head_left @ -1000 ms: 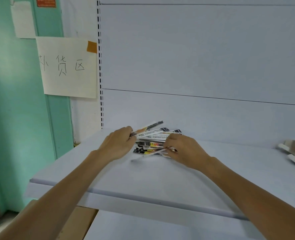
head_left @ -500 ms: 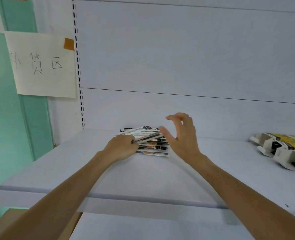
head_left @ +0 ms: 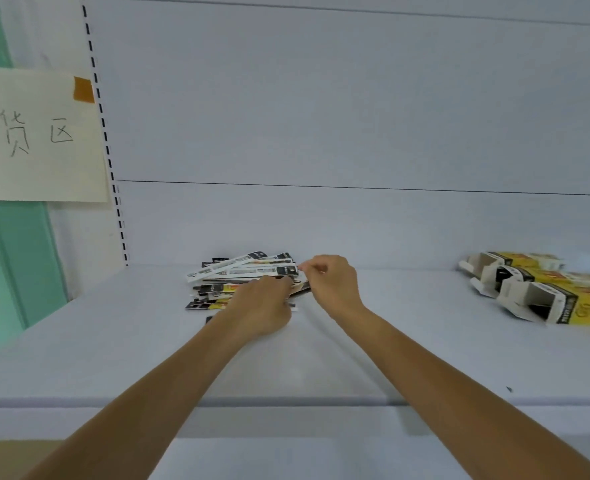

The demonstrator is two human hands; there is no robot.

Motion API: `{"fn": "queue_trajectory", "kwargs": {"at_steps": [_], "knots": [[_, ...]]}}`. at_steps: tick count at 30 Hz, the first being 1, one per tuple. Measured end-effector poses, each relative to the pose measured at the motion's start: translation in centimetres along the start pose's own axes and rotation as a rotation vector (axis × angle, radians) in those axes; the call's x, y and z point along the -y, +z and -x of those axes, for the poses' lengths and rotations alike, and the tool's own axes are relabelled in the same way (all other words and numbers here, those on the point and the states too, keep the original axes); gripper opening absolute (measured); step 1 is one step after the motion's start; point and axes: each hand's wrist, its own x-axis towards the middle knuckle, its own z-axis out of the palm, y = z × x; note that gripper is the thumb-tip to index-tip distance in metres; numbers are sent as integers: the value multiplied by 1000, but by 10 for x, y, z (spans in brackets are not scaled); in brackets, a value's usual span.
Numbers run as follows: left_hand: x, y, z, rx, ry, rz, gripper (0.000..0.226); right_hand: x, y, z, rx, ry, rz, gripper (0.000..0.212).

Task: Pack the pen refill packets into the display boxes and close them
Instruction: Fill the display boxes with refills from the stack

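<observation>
On shelf (head_left: 390, 341): fanned blk/white/yellow packets (head_left: 238, 271) (slim strips), L hand (head_left: 262, 306) + R hand (head_left: 331, 285) gripping.

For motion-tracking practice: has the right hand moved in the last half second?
Yes. Against the packet pile, the right hand has come down to its right end.

Soft even light, slight blur, wide-angle warp.

By your left hand (head_left: 262, 308), black, white and yellow packets (head_left: 241, 270); right of your right hand (head_left: 333, 285), yellow-and-white boxes (head_left: 546, 299), black print.
</observation>
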Motion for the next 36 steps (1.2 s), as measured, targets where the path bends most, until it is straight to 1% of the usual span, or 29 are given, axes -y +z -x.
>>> {"fn": "queue_trajectory", "kwargs": {"at_steps": [2, 4, 5, 7, 9, 12, 15, 16, 18, 20, 21, 23, 24, 25, 27, 29, 32, 36], "knots": [[-18, 3, -4, 7, 1, 50, 25, 1, -16, -6, 8, 8, -47, 27], [-30, 3, -7, -42, 22, 60, 27, -7, -45, -13, 10, 21, -63, 31], [-36, 3, -9, -56, 41, 45, 26, -16, -63, -15, 3, -3, -45, 30], [-50, 3, -13, -57, 65, 58, 26, -41, -102, -19, -7, -82, 35, 26], [-74, 4, -20, -51, 68, 92, 27, -71, -145, -23, -27, -144, 174, 22], [-131, 11, -31, -45, 72, 110, 24, -110, -217, -31, -8, -202, 419, 25], [-195, 23, -43, 55, 52, 101, 47, -143, -287, -34, -8, -217, 565, 27], [-214, 27, -47, 58, 45, 124, 48, -155, -309, -36, -27, -215, 596, 27], [-244, 33, -53, 10, 38, 182, 42, -178, -344, -36, -64, -173, 647, 28], [-265, 38, -57, -67, 49, 185, 35, -202, -370, -33, -28, -92, 651, 28], [-273, 39, -60, -97, 50, 186, 34, -212, -378, -31, 5, -62, 646, 28], [-286, 41, -65, -129, 45, 179, 32, -232, -384, -26, 74, -64, 686, 34], [-292, 42, -68, -137, 39, 159, 31, -241, -383, -25, 76, -74, 714, 38], [-296, 43, -71, -145, 32, 130, 31, -248, -383, -24, 51, -100, 755, 42], [-302, 45, -76, -159, 16, 67, 34, -252, -381, -25, 14, -146, 827, 59], [-306, 48, -81, -163, 15, 15, 38, -255, -379, -26, -11, -205, 848, 70], [-311, 52, -86, -158, 27, -7, 37, -262, -378, -31, -51, -233, 815, 70], [-324, 48, -98, -70, 101, 30, 32, -265, -377, -31, -82, -258, 802, 66]]}}
